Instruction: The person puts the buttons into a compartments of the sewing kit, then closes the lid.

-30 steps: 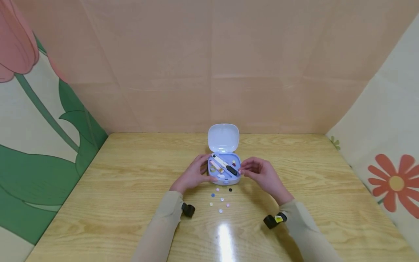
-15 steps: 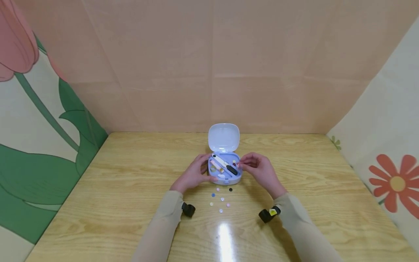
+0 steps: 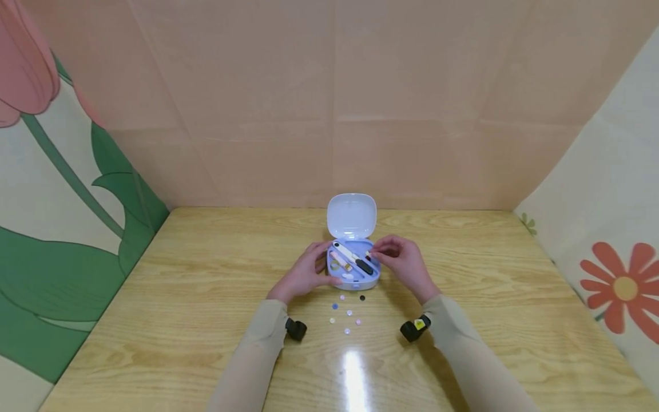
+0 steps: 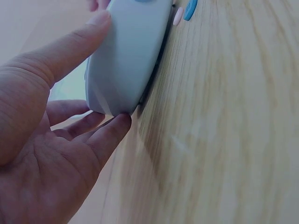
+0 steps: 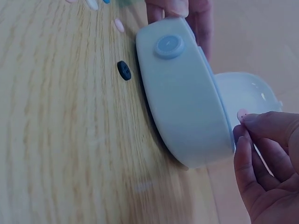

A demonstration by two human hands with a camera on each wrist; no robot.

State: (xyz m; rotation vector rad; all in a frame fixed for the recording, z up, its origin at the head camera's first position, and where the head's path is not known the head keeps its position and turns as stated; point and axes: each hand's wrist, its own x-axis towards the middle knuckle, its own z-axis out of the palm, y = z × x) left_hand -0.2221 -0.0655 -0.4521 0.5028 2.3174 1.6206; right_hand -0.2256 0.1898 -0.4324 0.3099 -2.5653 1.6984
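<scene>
A small pale-blue box (image 3: 355, 285) stands on the table with its lid (image 3: 352, 216) raised. My left hand (image 3: 304, 273) grips its left side, thumb on the front wall and fingers around the corner. Over the box's right compartment, my right hand (image 3: 404, 264) pinches a pink button (image 5: 242, 115) between thumb and fingertip. Across the tray inside lies a long white-and-black tool (image 3: 355, 260) of unclear kind. Beside it is a small pinkish stick with a gold end (image 3: 342, 262). Fingers partly hide the right compartment, where a pale button shows.
Several loose buttons lie on the wooden table (image 3: 206, 297) in front of the box, among them a black button (image 3: 362, 297) and a blue button (image 3: 335, 306). A pinkish backdrop (image 3: 257, 114) rises behind the table, with flowered cloths at both sides.
My right hand has moved from the box's right edge inward and slightly away from me, over the right compartment, carrying the pink button. My left hand has stayed on the box.
</scene>
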